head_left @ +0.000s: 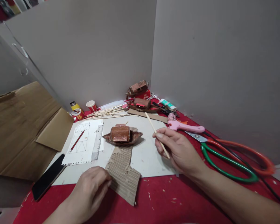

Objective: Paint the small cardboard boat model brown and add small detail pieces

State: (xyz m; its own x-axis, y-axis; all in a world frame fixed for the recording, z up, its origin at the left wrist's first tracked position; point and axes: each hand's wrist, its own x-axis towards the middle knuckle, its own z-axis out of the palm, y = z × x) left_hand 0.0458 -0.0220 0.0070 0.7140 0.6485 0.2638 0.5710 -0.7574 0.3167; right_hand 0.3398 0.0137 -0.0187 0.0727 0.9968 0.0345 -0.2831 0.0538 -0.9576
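My right hand (171, 144) pinches a thin pale wooden stick (151, 123) above the white board, its upper end tilted to the left. Low on the left, my left hand (91, 189) is closed, its fingertips at the left edge of a piece of corrugated cardboard (124, 175). Whether those fingers hold anything is hidden. Between and beyond my hands sits a small brown model boat (120, 134) with a rounded cabin roof. Its hull overlaps the far end of the cardboard.
Two more model boats (142, 103) stand behind, near several loose sticks (107, 112). At right lie a pink glue gun (186, 127) and large scissors (226, 158). Left are a ruler (97, 143), drawn paper (80, 154), pencil (77, 141), phone (49, 177) and cardboard box (21, 130).
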